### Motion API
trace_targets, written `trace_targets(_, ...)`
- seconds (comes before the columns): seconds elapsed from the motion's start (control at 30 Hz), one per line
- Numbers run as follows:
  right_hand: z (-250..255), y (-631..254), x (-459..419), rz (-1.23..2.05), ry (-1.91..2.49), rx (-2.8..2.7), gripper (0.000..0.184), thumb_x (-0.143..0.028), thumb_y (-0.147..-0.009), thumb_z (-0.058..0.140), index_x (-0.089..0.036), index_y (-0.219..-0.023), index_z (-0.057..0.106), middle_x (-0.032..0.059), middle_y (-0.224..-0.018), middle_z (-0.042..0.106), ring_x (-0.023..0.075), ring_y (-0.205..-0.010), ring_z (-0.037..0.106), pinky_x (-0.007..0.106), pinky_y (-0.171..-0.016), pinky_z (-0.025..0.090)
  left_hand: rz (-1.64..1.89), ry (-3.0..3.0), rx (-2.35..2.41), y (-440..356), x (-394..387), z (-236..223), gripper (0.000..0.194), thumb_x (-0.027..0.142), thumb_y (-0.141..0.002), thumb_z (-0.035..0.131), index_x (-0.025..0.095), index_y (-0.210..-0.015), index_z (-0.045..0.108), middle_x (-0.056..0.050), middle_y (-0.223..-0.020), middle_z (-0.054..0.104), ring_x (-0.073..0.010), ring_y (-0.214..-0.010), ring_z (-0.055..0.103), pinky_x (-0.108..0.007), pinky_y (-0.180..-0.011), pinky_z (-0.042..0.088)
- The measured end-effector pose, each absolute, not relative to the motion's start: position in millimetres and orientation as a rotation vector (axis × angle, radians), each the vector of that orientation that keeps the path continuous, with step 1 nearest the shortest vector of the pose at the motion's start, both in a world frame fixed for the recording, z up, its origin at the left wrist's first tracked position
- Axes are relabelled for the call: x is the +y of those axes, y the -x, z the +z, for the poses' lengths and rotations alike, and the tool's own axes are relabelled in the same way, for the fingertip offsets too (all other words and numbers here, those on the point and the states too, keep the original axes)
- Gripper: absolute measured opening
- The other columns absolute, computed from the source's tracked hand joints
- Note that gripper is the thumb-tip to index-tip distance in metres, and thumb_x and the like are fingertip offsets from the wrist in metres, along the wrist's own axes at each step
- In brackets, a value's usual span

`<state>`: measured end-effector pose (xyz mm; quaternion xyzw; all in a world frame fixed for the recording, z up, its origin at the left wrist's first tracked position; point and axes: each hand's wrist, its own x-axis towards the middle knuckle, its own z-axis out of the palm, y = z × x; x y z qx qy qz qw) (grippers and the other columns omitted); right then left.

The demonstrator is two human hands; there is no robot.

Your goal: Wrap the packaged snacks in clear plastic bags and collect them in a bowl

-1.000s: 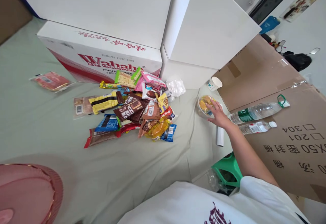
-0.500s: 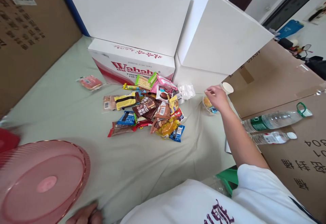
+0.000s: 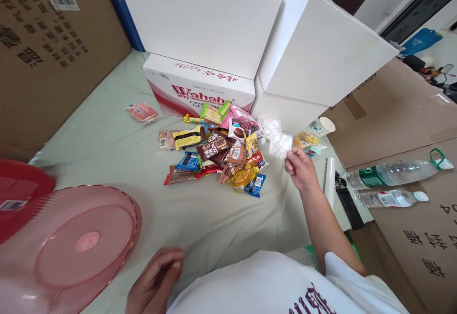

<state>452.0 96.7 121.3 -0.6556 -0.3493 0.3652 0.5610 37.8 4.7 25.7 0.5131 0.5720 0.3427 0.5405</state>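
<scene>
My right hand is closed in a pinch on a crumpled clear plastic bag, holding its edge just right of the snack pile. Another clear plastic bag lies behind it. Behind my right hand sit a few wrapped snacks with yellow and blue wrappers. At the bottom, my left hand is loosely curled, empty, with a gap between thumb and fingers. It is nearest to a pink ribbed plastic tray with a gold rim. Many wrapped snacks are heaped mid-table.
A Wahaha carton and white boxes stand behind the pile. A pink packet lies apart at left, near a red container. On the right are a paper cup, two bottles, a white roll and keys.
My right hand has come from beside the paper cup toward me and now grips a clear bag. My left hand has moved up farther into view. The whole view has shifted slightly.
</scene>
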Motion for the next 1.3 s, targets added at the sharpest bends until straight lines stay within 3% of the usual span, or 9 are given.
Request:
trace_targets(0.17,79,-395,44,1.372,1.196,-0.344,0.031,-0.034,-0.072,0.084,-0.023,-0.075,0.055,-0.0051,-0.063,0.048,0.0068,-0.046,0.028,0.020,-0.042,0.023,0.648,-0.874,1.019,-118,53,39,0.038,0.054,-0.081,0.070,0.019,-0.092,0.066,-0.001,-0.076,0.060,-0.0135,-0.065,0.055,-0.025,-0.057,0.045)
trace_targets(0.33,55,-359,20,1.487,1.151,-0.118,0.033,-0.031,-0.068,0.088,-0.021,-0.075,0.057,-0.0018,-0.072,0.060,0.0046,-0.047,0.029,0.018,-0.041,0.026,0.653,-1.070,0.895,-183,76,31,0.054,0.046,-0.070,0.082,0.019,-0.111,0.061,-0.005,-0.099,0.062,-0.0139,-0.080,0.058,-0.025,-0.068,0.047)
trace_targets(0.5,59,-343,12,1.513,1.268,-0.131,0.040,-0.035,-0.064,0.093,-0.019,-0.079,0.060,-0.0084,-0.060,0.044,0.0036,-0.047,0.031,0.016,-0.042,0.024,0.736,-1.353,0.940,-198,81,19,0.024,0.041,-0.083,0.069,0.017,-0.082,0.064,-0.001,-0.082,0.056,-0.0149,-0.076,0.053,-0.028,-0.070,0.042)
trace_targets(0.63,69,-350,13,1.470,1.400,-0.262,0.044,-0.044,-0.064,0.092,-0.018,-0.076,0.059,-0.0097,-0.054,0.040,0.0031,-0.046,0.027,0.015,-0.040,0.017,0.660,-1.515,0.896,-179,79,15,0.026,0.038,-0.084,0.067,0.018,-0.069,0.061,0.000,-0.072,0.051,-0.0152,-0.070,0.049,-0.028,-0.067,0.037)
trace_targets(0.83,85,-370,20,1.507,1.246,-0.184,0.036,-0.038,-0.068,0.090,-0.018,-0.076,0.061,-0.0030,-0.070,0.059,0.0024,-0.047,0.031,0.013,-0.037,0.022,0.671,-1.299,0.865,-160,69,24,0.011,0.024,-0.071,0.068,0.018,-0.067,0.060,-0.009,-0.105,0.064,-0.0203,-0.095,0.060,-0.031,-0.082,0.045)
trace_targets(0.97,89,-367,19,1.406,1.249,-0.360,0.033,-0.044,-0.077,0.083,-0.021,-0.096,0.069,0.0057,-0.101,0.070,0.0114,-0.074,0.058,0.023,-0.065,0.055,0.627,-0.776,0.778,-160,63,31,0.019,0.026,-0.065,0.068,0.019,-0.062,0.050,-0.003,-0.080,0.064,-0.0153,-0.074,0.058,-0.026,-0.069,0.043)
trace_targets(1.07,82,-363,11,1.172,1.460,-0.653,0.031,-0.052,-0.086,0.072,-0.023,-0.098,0.068,0.0056,-0.103,0.067,0.0161,-0.083,0.059,0.029,-0.070,0.055,0.629,-0.599,0.800,-161,61,33,0.020,0.023,-0.061,0.070,0.019,-0.061,0.050,0.004,-0.063,0.056,-0.0102,-0.060,0.048,-0.023,-0.061,0.037)
trace_targets(1.2,67,-361,1,0.919,1.740,-1.183,0.048,-0.047,-0.076,0.082,-0.026,-0.116,0.066,0.0072,-0.113,0.067,0.0245,-0.104,0.059,0.039,-0.088,0.052,0.646,-0.605,0.818,-159,60,36,0.023,0.024,-0.060,0.073,0.018,-0.061,0.051,0.003,-0.066,0.058,-0.0089,-0.061,0.048,-0.022,-0.059,0.036)
trace_targets(1.3,59,-366,-2,1.048,1.805,-1.353,0.030,-0.045,-0.082,0.074,-0.023,-0.102,0.071,0.0062,-0.099,0.071,0.0246,-0.098,0.061,0.040,-0.091,0.048,0.671,-0.657,0.920,-153,64,33,0.030,0.032,-0.063,0.080,0.018,-0.067,0.055,0.003,-0.068,0.061,-0.0089,-0.060,0.050,-0.021,-0.058,0.039)
